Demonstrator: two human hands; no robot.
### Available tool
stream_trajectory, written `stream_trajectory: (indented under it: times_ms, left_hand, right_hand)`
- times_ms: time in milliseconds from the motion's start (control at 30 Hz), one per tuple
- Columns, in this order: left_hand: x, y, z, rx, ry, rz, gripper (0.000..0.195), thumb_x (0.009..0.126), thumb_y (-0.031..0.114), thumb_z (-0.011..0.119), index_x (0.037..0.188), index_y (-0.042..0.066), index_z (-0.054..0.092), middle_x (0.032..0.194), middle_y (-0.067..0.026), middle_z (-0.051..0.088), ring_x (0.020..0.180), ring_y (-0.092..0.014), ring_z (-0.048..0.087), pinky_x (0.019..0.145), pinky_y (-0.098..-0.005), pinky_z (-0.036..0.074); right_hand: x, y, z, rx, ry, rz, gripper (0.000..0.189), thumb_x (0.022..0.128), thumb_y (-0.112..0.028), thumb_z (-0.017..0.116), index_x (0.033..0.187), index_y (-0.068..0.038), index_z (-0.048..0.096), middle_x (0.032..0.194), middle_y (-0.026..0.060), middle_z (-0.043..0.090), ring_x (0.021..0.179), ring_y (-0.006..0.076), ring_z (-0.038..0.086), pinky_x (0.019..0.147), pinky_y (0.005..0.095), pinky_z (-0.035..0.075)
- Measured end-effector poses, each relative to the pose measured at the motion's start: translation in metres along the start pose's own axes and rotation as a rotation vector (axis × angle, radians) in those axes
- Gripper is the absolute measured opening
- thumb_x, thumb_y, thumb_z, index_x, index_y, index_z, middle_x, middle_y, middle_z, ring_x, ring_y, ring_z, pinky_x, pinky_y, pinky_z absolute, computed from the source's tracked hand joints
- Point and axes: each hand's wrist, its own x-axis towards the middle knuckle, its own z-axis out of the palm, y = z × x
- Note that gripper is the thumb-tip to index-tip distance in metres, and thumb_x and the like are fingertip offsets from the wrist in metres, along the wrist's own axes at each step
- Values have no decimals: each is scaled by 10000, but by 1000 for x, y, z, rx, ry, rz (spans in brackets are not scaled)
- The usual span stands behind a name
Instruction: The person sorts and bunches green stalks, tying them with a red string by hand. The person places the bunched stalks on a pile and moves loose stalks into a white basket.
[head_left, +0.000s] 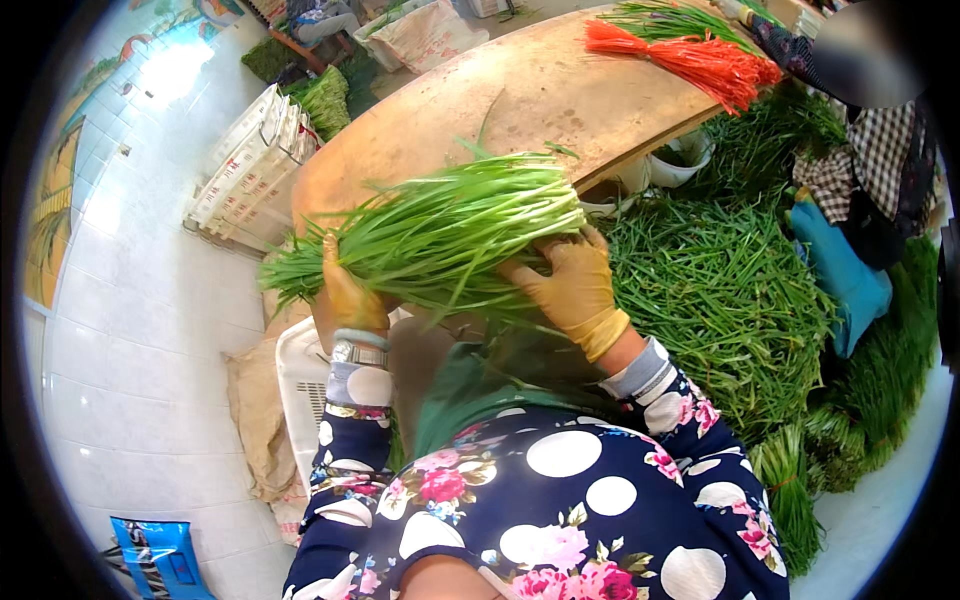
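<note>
A thick bunch of green chives (457, 225) lies crosswise in front of me at the near edge of the wooden table (450, 112). Its pale cut ends point right and its leafy tips left. My left hand (351, 292), in a yellow rubber glove, holds the leafy end, thumb up along the near side. At the stem end, my right hand (574, 285), gloved the same way, grips the underside of the bunch; some of its fingertips are hidden by the stalks. A few loose blades hang below the bunch, slightly blurred.
Orange-red ties (682, 60) lie at the table's far right, beside more chives (675, 22). A large heap of loose greens (720, 300) covers the floor at right, near another person's blue boot (840, 270). White crates (251, 169) stand left; a white basket (300, 390) is by my left arm.
</note>
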Motion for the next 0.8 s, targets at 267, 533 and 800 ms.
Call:
stream_trajectory:
  times_ms: [267, 533, 800]
  left_hand:
    - [-14, -12, -2, 288, -96, 216, 546, 992, 475, 458, 1333, 53, 526, 1286, -180, 585, 1098, -338, 611, 905, -480, 546]
    - [-6, -12, -15, 94, -108, 136, 498, 996, 383, 492, 1349, 31, 487, 1280, -179, 584, 1131, -347, 593, 934, -494, 534]
    - [3, -11, -36, 661, -170, 416, 423, 999, 37, 481, 1406, 11, 370, 1285, -177, 564, 1104, -254, 602, 953, -386, 533]
  right_hand:
    - [12, 8, 27, 1055, 284, 512, 283, 855, -11, 591, 1129, 11, 659, 1100, 95, 692, 987, 168, 626, 891, 303, 474]
    - [3, 30, 16, 950, 269, 419, 135, 868, -25, 630, 990, -22, 689, 917, 21, 693, 835, 105, 612, 790, 262, 497]
    - [-21, 159, -123, 342, 502, 646, 223, 891, -249, 681, 971, -44, 711, 903, 38, 725, 836, 134, 627, 777, 297, 497]
